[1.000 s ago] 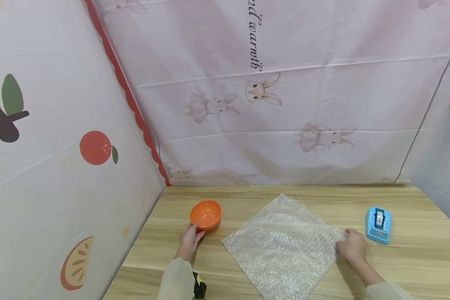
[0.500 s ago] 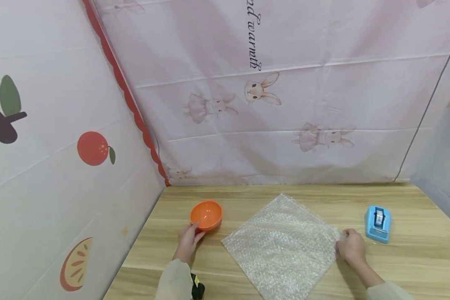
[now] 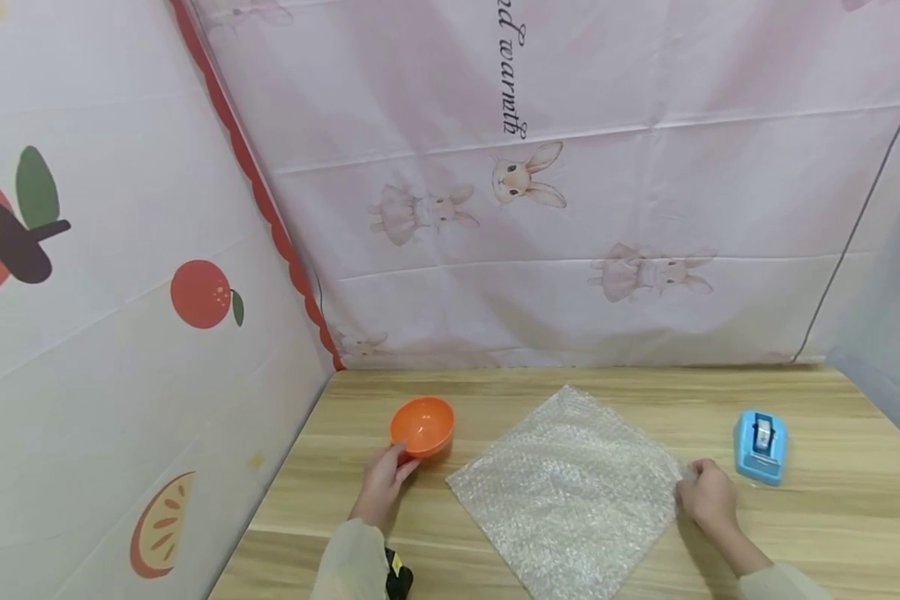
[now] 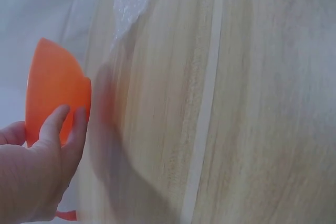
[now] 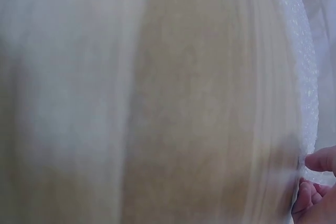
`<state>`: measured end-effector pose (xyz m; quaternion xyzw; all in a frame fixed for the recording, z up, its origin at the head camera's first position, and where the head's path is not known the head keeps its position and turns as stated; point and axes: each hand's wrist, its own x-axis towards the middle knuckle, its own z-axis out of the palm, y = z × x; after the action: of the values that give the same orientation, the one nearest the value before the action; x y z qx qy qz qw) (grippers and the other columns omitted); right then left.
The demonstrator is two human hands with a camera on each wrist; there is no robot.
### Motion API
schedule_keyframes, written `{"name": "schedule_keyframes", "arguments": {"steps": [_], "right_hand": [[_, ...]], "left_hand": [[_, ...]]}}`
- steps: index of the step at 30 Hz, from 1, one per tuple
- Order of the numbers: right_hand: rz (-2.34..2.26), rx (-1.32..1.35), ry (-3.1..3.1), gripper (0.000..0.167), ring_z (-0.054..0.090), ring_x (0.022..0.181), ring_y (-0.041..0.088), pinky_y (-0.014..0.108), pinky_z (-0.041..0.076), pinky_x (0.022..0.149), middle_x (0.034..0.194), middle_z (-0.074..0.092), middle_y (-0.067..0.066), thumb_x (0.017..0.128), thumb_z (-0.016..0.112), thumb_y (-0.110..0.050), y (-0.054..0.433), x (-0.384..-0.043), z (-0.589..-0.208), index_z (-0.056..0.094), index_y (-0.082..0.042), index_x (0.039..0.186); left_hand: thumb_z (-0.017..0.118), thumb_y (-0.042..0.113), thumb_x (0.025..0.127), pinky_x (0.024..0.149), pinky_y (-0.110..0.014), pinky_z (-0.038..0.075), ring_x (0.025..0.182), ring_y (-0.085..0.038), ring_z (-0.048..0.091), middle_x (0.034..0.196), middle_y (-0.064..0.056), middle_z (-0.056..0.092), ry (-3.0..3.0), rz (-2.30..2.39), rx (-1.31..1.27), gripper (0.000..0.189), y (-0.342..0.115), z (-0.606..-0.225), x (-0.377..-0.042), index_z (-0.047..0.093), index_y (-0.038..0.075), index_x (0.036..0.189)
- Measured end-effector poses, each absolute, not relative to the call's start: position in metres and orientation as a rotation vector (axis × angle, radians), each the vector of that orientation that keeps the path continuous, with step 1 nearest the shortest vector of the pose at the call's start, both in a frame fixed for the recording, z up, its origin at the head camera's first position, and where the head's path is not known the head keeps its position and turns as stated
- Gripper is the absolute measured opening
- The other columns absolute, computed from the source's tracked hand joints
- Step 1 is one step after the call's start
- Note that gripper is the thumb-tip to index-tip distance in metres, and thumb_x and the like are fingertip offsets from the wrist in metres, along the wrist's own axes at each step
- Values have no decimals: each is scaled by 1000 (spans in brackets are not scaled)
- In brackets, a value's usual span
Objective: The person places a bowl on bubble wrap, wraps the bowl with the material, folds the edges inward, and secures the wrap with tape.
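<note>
An orange bowl point(image 3: 422, 427) is held by its near side in my left hand point(image 3: 381, 483), at the left of the table. In the left wrist view the thumb lies at the rim and the fingers press the outside of the bowl point(image 4: 58, 85), which is tipped and seems clear of the wood. A square sheet of bubble wrap point(image 3: 570, 492) lies flat with one corner toward the back wall. Its right corner is pinched between the thumb and curled fingers of my right hand point(image 3: 708, 496). Only part of that hand point(image 5: 320, 187) shows in the right wrist view.
A blue tape dispenser point(image 3: 761, 447) stands right of the right hand. Beside the left sleeve lies a small black object with a yellow mark point(image 3: 397, 575), partly hidden. Printed cloth walls point(image 3: 465, 317) bound the wooden table point(image 3: 832, 542) at the back and sides.
The orange bowl and my left hand have shifted slightly to the right. My right hand stays at the corner of the bubble wrap.
</note>
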<state>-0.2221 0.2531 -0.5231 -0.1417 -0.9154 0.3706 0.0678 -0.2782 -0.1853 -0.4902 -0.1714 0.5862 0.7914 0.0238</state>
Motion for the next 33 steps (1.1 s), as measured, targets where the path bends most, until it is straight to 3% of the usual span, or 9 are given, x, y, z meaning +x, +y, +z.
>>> {"name": "schedule_keyframes", "arguments": {"steps": [9,17,26,33], "right_hand": [[1094,-413,-2773,33,54,89,49,54,47,79,99,52,40,80,50,1,252,-222,-522,44,22,105],[1081,-397,-2717,31,55,79,42,50,48,70,89,55,35,75,50,3,249,-222,-525,47,20,100],[1097,-399,-2701,33,55,85,45,52,47,74,96,53,38,75,49,4,246,-224,-524,47,21,103],[1127,-420,-2704,34,55,86,45,52,48,75,98,53,39,76,48,6,245,-222,-522,47,22,105]], "left_hand": [[39,7,97,99,-37,43,116,-29,48,137,-34,34,1813,2436,-488,48,-170,-488,-276,25,-18,136],[40,6,97,94,-34,48,109,-25,54,133,-37,36,1830,2399,-365,46,-150,-486,-271,28,-21,132],[38,8,98,93,-31,48,114,-28,54,134,-38,35,1837,2330,-243,46,-134,-482,-263,27,-21,132],[40,10,97,90,-27,50,108,-22,57,133,-38,38,1873,2278,-196,47,-117,-483,-256,29,-21,131]]}}
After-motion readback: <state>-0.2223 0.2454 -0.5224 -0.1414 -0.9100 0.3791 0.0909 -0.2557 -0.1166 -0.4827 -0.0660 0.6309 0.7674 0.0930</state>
